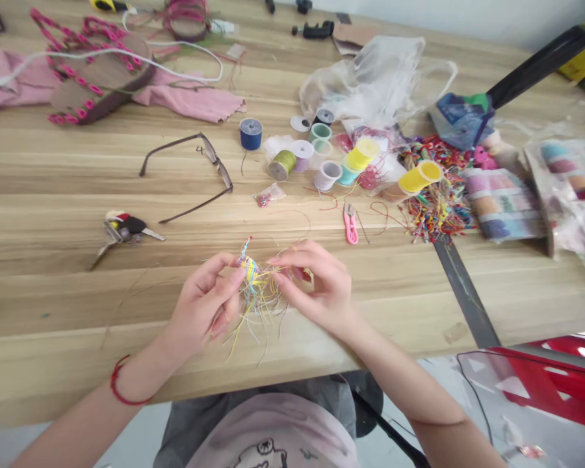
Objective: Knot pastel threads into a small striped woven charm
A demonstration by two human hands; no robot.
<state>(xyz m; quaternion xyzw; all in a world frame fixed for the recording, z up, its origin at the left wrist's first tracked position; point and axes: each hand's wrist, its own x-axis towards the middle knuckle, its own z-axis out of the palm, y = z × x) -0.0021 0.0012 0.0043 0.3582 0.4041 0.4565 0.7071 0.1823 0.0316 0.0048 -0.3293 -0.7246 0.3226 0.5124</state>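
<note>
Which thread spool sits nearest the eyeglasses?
The dark blue spool at the left end of the group, standing upright, set apart from the olive green spool and the paler spools to its right.

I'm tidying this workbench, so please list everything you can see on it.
woven cord figure: one, yellow and blue, between the hands
loose threads: many, yellow and pale, hanging below the figure
thread spools: about eleven, mixed colours, mid-table
tangled thread scraps: one heap, multicoloured, right of the spools
snips: one, pink, below the spools
glasses: one pair, brown, left of the spools
keys: one bunch, silver and black, far left of the hands
plastic bag: one, clear, behind the spools
cloth: one, pink, far left
wooden table: one, light, under everything
left hand: one, holding the figure, red cord on wrist
right hand: one, at the threads
</note>
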